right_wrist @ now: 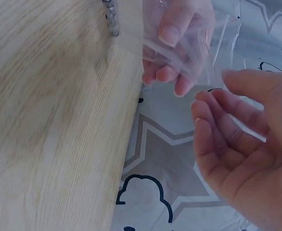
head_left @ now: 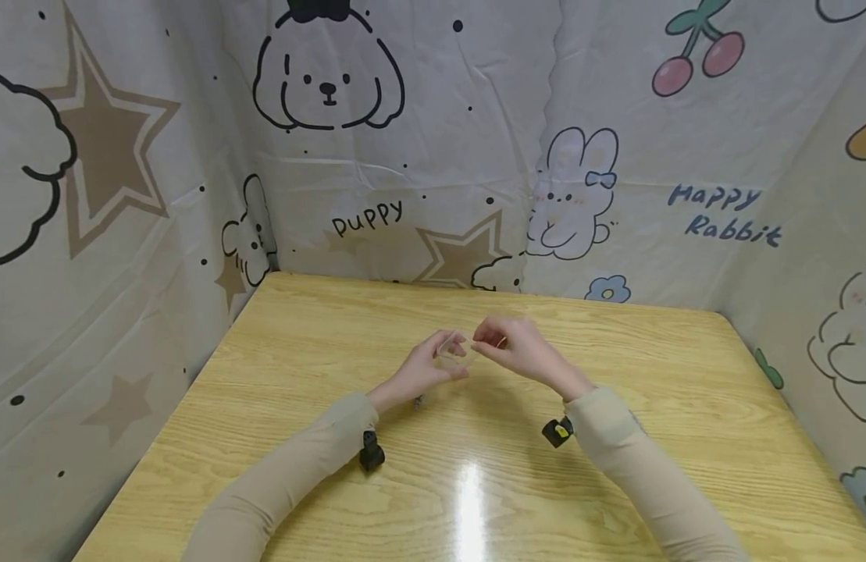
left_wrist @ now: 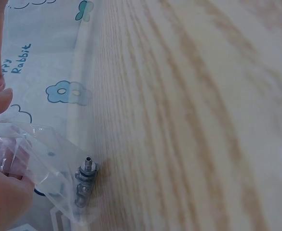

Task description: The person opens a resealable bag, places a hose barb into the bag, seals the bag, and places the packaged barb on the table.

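Note:
My left hand [head_left: 427, 364] holds a clear plastic bag [right_wrist: 198, 48] above the table, its thumb on one side and its fingers showing through the film. At the bag's lower end sit several small metal fittings [left_wrist: 87, 175], hanging low over the wood. My right hand [head_left: 520, 347] is beside the bag's upper edge, palm turned toward it. In the right wrist view its fingers [right_wrist: 218, 130] are loosely curled and a narrow gap shows between thumb and index tip. Those fingertips are right at the film's edge.
A light wooden table [head_left: 320, 336] lies under both hands. Behind it and along the sides hangs a cartoon-printed curtain [head_left: 440, 156]. Each wrist carries a small black camera, a left one [head_left: 371, 453] and a right one [head_left: 557, 432].

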The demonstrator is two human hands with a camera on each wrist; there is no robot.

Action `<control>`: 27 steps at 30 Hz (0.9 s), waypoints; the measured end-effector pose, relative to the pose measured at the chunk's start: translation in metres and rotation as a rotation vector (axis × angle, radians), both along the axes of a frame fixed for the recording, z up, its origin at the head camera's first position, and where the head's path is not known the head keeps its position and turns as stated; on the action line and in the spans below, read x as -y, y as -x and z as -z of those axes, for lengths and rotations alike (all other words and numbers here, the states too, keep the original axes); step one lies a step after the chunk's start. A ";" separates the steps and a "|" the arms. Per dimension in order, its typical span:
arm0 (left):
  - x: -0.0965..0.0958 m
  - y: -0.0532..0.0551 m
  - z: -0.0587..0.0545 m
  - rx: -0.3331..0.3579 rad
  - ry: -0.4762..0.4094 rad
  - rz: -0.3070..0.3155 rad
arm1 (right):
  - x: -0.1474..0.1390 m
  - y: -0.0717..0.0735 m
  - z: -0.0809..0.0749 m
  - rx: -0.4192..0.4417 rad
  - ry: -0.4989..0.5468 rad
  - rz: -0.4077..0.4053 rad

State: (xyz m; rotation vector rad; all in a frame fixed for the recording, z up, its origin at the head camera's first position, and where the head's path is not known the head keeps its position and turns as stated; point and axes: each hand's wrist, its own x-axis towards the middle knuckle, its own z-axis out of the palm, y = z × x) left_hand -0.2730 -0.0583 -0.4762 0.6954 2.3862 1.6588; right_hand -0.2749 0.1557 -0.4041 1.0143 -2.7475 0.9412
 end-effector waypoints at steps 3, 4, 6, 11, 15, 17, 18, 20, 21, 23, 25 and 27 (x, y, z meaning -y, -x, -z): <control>0.000 0.000 0.000 -0.005 0.003 -0.003 | 0.002 -0.001 -0.001 0.043 -0.010 0.014; 0.000 0.000 0.000 -0.006 0.002 -0.005 | 0.002 -0.001 -0.002 0.057 -0.011 0.017; 0.000 0.000 0.001 -0.006 0.004 -0.006 | 0.003 -0.001 -0.003 0.085 -0.014 0.019; 0.001 0.000 0.000 0.004 -0.010 0.004 | 0.002 0.000 -0.005 0.137 -0.016 0.023; 0.000 -0.001 -0.001 0.016 -0.019 0.008 | 0.001 0.001 -0.007 0.151 -0.013 0.028; 0.000 -0.001 -0.002 0.026 -0.031 0.007 | 0.000 0.002 -0.008 0.157 -0.005 0.037; 0.000 -0.001 -0.003 0.032 -0.037 0.005 | -0.001 0.003 -0.008 0.158 -0.001 0.041; 0.000 -0.001 -0.004 0.043 -0.053 0.005 | -0.002 0.005 -0.010 0.148 0.011 0.043; 0.000 -0.001 -0.005 0.047 -0.058 0.006 | -0.002 0.006 -0.010 0.143 0.015 0.046; 0.000 -0.001 -0.006 0.050 -0.065 0.009 | -0.002 0.007 -0.012 0.132 0.018 0.049; 0.000 -0.001 -0.007 0.053 -0.070 0.011 | -0.003 0.009 -0.014 0.127 0.019 0.050; 0.000 -0.001 -0.008 0.051 -0.069 0.014 | -0.004 0.010 -0.015 0.134 0.015 0.054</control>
